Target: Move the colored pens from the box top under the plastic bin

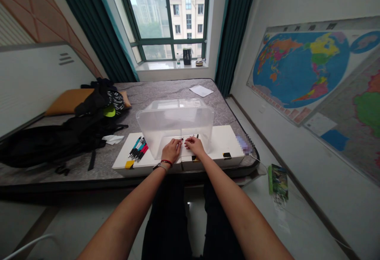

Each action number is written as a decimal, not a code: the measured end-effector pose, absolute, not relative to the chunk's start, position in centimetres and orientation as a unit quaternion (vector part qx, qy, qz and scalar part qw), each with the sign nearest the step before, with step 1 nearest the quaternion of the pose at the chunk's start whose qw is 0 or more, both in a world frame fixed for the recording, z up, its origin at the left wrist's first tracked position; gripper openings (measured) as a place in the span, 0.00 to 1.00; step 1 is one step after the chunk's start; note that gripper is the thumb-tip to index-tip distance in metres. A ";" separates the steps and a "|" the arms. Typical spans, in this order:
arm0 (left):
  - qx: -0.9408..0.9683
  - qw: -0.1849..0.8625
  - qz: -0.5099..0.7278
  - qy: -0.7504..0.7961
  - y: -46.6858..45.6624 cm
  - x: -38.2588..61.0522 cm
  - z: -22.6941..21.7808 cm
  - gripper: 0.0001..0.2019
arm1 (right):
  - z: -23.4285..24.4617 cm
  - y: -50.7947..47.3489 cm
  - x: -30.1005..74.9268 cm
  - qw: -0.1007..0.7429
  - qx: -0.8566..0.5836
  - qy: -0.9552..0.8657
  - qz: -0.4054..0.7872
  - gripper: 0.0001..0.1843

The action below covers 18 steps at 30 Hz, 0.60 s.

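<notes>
A translucent plastic storage box [175, 118] lies tipped on its side on two white boxes [227, 139], its opening towards me. Both my hands are at that opening, close together. My left hand [172, 150] has its fingers closed, with a small dark tip showing at the fingertips. The fingers of my right hand [194, 146] are pinched together, and a thin dark end shows just beyond them. What either hand holds is too small to name. To the left, several pens [138, 149] in blue, black and red lie in a bunch on the white surface.
The white boxes rest on a grey marbled mattress [166, 89]. On the left lie a black bag [50, 143], dark clothing and a crumpled tissue [113, 139]. A white paper [201, 90] lies at the back. A green box [278, 181] is on the floor at right.
</notes>
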State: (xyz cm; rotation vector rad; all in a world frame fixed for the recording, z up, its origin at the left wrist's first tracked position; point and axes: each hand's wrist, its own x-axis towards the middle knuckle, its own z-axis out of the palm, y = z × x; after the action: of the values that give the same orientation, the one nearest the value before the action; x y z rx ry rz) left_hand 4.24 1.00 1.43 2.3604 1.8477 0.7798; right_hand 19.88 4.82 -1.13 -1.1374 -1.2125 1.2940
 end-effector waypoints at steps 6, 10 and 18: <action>0.747 0.014 0.263 0.610 1.2 4.2 0.9 0.19 | -1.1 4.6 19.8 0.532 -0.499 -0.477 0.491 0.08; 0.753 0.024 0.254 0.606 1.3 4.0 0.7 0.20 | -1.2 4.5 19.8 0.492 -0.520 -0.534 0.450 0.03; 0.762 0.018 0.235 0.603 1.4 4.0 0.6 0.22 | -1.1 4.4 19.9 0.485 -0.509 -0.547 0.454 0.03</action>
State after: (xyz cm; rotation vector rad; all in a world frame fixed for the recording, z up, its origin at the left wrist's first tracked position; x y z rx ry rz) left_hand 4.02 1.38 0.65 2.3659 1.8734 0.7308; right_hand 19.90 4.45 -1.09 -1.2402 -1.3303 1.1058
